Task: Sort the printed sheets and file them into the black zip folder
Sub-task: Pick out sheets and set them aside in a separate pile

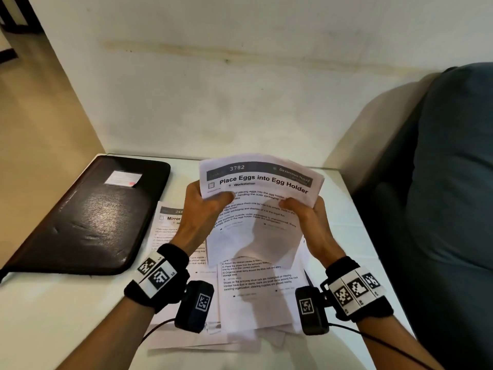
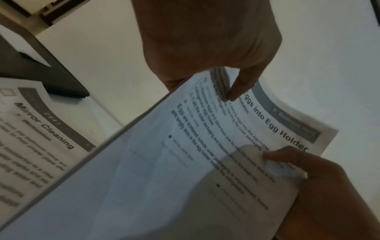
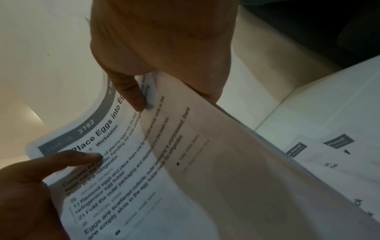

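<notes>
Nearest the viewer, a loose pile of printed sheets (image 1: 256,297) lies fanned and overlapping on the white table (image 1: 66,311), some corners jutting out at the near edge; one page to the left is headed "Mirror Cleaning" (image 2: 41,123). Just above that pile, both hands hold up a small stack whose top page reads "Place Eggs into Egg Holder" (image 1: 262,182). The left hand (image 1: 202,212) pinches its left edge, thumb pressed on the print and fingers curled behind; the right hand (image 1: 306,220) pinches the right edge the same way. The stack bows between them, and its lower part hangs free over the pile. Farther back on the left, the black zip folder (image 1: 90,217) lies flat and apparently closed on the table, well apart from the held pages, with a pale label (image 1: 123,178) on its cover. Beyond it stands a plain wall (image 1: 240,89), and a dark cushion (image 1: 453,182) sits at the right. Likely risks: the pinches are only at the edges, so pages at the back of the stack could slip out and mix with the unsorted pile below; a tighter squeeze could crease the bowed paper; and the folder probably needs unzipping, which would take a hand off the stack.
</notes>
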